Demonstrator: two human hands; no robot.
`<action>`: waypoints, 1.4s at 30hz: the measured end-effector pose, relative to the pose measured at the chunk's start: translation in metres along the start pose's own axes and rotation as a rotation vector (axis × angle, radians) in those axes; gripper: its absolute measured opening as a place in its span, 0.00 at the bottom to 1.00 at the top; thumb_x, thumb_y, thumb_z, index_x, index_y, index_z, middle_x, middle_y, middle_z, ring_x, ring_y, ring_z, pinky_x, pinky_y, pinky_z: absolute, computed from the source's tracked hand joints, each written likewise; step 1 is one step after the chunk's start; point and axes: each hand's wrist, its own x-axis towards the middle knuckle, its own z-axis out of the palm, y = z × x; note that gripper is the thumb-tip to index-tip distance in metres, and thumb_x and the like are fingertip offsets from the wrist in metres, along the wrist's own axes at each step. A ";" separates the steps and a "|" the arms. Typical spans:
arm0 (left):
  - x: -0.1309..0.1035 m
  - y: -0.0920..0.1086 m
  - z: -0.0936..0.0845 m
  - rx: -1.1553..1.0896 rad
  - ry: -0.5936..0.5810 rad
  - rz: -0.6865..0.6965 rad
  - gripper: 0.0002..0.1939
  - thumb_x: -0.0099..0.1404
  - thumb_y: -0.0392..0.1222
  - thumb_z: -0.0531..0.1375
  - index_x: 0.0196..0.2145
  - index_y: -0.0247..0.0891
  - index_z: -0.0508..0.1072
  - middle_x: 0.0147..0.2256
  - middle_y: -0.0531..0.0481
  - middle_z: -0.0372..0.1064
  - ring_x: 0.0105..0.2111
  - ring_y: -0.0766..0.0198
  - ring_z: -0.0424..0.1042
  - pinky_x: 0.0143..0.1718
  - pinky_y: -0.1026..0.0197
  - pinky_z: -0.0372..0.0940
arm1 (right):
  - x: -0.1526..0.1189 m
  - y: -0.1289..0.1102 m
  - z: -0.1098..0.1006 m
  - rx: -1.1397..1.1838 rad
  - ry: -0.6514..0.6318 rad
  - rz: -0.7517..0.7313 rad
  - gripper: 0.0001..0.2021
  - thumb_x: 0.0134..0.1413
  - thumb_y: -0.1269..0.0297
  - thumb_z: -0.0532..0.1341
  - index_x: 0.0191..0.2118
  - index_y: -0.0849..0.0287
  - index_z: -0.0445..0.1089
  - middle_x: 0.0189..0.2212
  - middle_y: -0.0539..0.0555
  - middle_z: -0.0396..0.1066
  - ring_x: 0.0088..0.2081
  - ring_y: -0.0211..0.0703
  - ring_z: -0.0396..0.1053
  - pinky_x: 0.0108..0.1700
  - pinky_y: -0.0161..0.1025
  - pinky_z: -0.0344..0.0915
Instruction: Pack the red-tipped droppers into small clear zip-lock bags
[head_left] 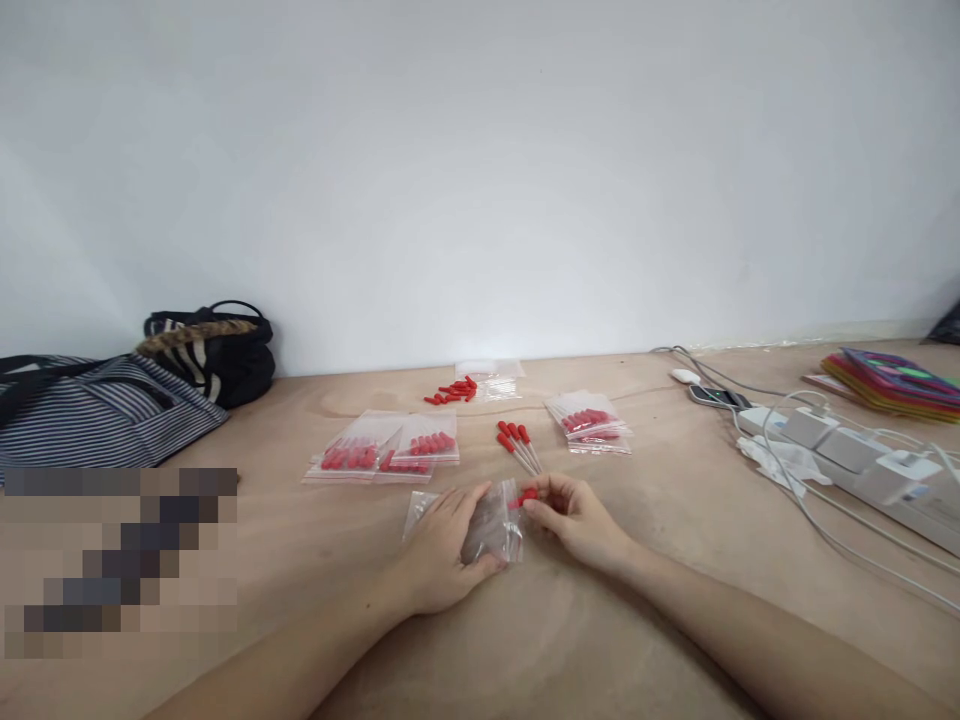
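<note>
My left hand [446, 545] holds a small clear zip bag [491, 525] flat on the wooden table, thumb under its edge. My right hand [574, 515] pinches a red-capped dropper [527, 495] at the bag's mouth. Just beyond lie a few loose droppers with red bulbs [516, 440]. Filled bags sit in a row at the left [386, 452] and in a stack at the right [592, 422]. Loose red caps [454, 390] lie near the wall beside empty clear bags [495, 375].
A striped bag [97, 410] and a black bag [217, 350] rest at the left. At the right are a power strip with chargers and cables [847, 450], a phone [716, 396] and a stack of colourful sheets [896, 380]. A pixelated area covers the lower left.
</note>
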 end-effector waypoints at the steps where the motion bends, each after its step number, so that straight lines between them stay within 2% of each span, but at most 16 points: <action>1: 0.000 0.000 0.000 0.002 -0.002 -0.001 0.31 0.54 0.45 0.59 0.54 0.37 0.54 0.53 0.42 0.58 0.52 0.51 0.57 0.52 0.48 0.54 | -0.001 -0.002 -0.001 -0.054 -0.076 -0.022 0.12 0.46 0.55 0.58 0.32 0.58 0.68 0.22 0.50 0.67 0.24 0.39 0.64 0.26 0.37 0.63; 6: 0.000 -0.003 0.001 0.013 -0.006 0.021 0.32 0.55 0.48 0.59 0.55 0.39 0.53 0.53 0.43 0.58 0.52 0.50 0.57 0.52 0.48 0.55 | 0.004 -0.009 -0.002 -0.197 -0.288 -0.195 0.10 0.52 0.58 0.55 0.33 0.55 0.72 0.30 0.52 0.72 0.36 0.45 0.68 0.40 0.43 0.64; 8: 0.001 -0.003 0.002 0.019 0.000 0.033 0.32 0.55 0.47 0.59 0.55 0.39 0.52 0.53 0.43 0.57 0.53 0.50 0.57 0.52 0.48 0.54 | 0.009 -0.009 0.001 -0.181 -0.319 -0.184 0.09 0.51 0.59 0.56 0.31 0.55 0.72 0.30 0.52 0.72 0.35 0.44 0.69 0.40 0.43 0.64; 11: 0.003 -0.004 0.002 0.028 -0.010 0.043 0.34 0.55 0.46 0.59 0.56 0.40 0.51 0.54 0.43 0.56 0.53 0.50 0.56 0.52 0.48 0.54 | 0.016 -0.008 0.007 -0.144 -0.241 -0.041 0.07 0.44 0.58 0.62 0.26 0.56 0.69 0.22 0.51 0.70 0.24 0.41 0.68 0.27 0.38 0.64; 13: 0.002 -0.006 0.001 0.037 -0.029 0.051 0.37 0.54 0.49 0.60 0.57 0.40 0.48 0.55 0.42 0.55 0.53 0.49 0.56 0.52 0.46 0.54 | 0.019 -0.008 0.011 -0.142 -0.150 0.073 0.10 0.37 0.59 0.66 0.23 0.57 0.66 0.17 0.49 0.66 0.17 0.37 0.63 0.19 0.34 0.59; 16: -0.005 -0.014 -0.003 0.050 -0.041 0.071 0.42 0.52 0.55 0.60 0.59 0.40 0.45 0.56 0.41 0.53 0.54 0.47 0.54 0.52 0.44 0.53 | 0.021 -0.008 0.015 -0.176 -0.053 0.148 0.13 0.32 0.61 0.68 0.19 0.58 0.63 0.14 0.47 0.63 0.14 0.33 0.58 0.15 0.30 0.54; 18: -0.011 -0.022 -0.005 0.045 -0.033 0.073 0.41 0.54 0.56 0.58 0.59 0.41 0.45 0.56 0.42 0.52 0.54 0.47 0.54 0.53 0.44 0.52 | 0.020 -0.007 0.016 -0.192 -0.033 0.163 0.12 0.33 0.61 0.67 0.20 0.59 0.63 0.14 0.47 0.63 0.14 0.32 0.58 0.15 0.29 0.54; 23: -0.020 -0.039 -0.003 0.009 -0.039 0.033 0.34 0.59 0.54 0.55 0.58 0.41 0.47 0.57 0.43 0.52 0.56 0.49 0.52 0.54 0.45 0.53 | 0.026 -0.010 0.003 -0.191 -0.144 0.266 0.07 0.42 0.63 0.61 0.24 0.62 0.65 0.15 0.46 0.65 0.11 0.29 0.55 0.13 0.28 0.52; 24: -0.020 -0.040 -0.002 0.003 -0.036 0.029 0.34 0.59 0.54 0.55 0.58 0.41 0.47 0.57 0.44 0.52 0.56 0.49 0.52 0.54 0.45 0.52 | 0.030 -0.012 -0.003 -0.244 -0.115 0.258 0.07 0.44 0.63 0.59 0.24 0.62 0.66 0.16 0.46 0.66 0.11 0.29 0.56 0.13 0.29 0.52; 26: -0.019 -0.042 0.000 -0.005 -0.032 0.021 0.34 0.58 0.53 0.55 0.58 0.42 0.46 0.57 0.44 0.52 0.56 0.48 0.52 0.54 0.44 0.52 | 0.042 -0.016 -0.016 -0.397 0.020 0.200 0.07 0.46 0.64 0.57 0.25 0.62 0.67 0.18 0.48 0.67 0.14 0.31 0.59 0.16 0.29 0.54; 28: -0.018 -0.041 0.001 -0.011 -0.030 0.013 0.34 0.58 0.53 0.55 0.58 0.42 0.46 0.57 0.44 0.52 0.56 0.47 0.52 0.54 0.43 0.52 | 0.057 -0.020 -0.027 -0.530 0.153 0.159 0.06 0.45 0.65 0.58 0.27 0.62 0.67 0.22 0.51 0.69 0.21 0.35 0.65 0.22 0.31 0.58; 30: -0.018 -0.041 0.002 -0.017 -0.027 0.018 0.34 0.58 0.54 0.55 0.58 0.42 0.46 0.57 0.44 0.53 0.55 0.47 0.52 0.54 0.43 0.52 | 0.075 -0.022 -0.031 -0.625 0.230 0.167 0.07 0.42 0.66 0.61 0.30 0.63 0.67 0.28 0.55 0.71 0.31 0.41 0.69 0.29 0.32 0.61; 32: -0.018 -0.040 0.001 -0.020 -0.025 0.028 0.34 0.58 0.54 0.55 0.57 0.41 0.47 0.56 0.43 0.53 0.55 0.48 0.53 0.54 0.43 0.51 | 0.092 -0.022 -0.029 -0.692 0.264 0.196 0.13 0.38 0.67 0.63 0.35 0.64 0.68 0.33 0.59 0.72 0.37 0.46 0.68 0.33 0.34 0.61; 35: -0.019 -0.040 0.001 -0.012 -0.025 0.021 0.34 0.58 0.54 0.55 0.57 0.40 0.48 0.56 0.43 0.54 0.55 0.48 0.53 0.53 0.44 0.53 | 0.110 -0.020 -0.020 -0.742 0.267 0.254 0.15 0.36 0.69 0.64 0.36 0.65 0.68 0.35 0.62 0.71 0.40 0.48 0.68 0.34 0.34 0.61; 42: -0.020 -0.041 0.002 -0.001 -0.018 0.024 0.33 0.58 0.55 0.54 0.57 0.40 0.49 0.56 0.43 0.54 0.55 0.48 0.53 0.54 0.44 0.52 | 0.124 -0.011 -0.011 -0.689 0.194 0.334 0.03 0.37 0.69 0.63 0.23 0.63 0.69 0.25 0.60 0.71 0.29 0.47 0.68 0.26 0.35 0.58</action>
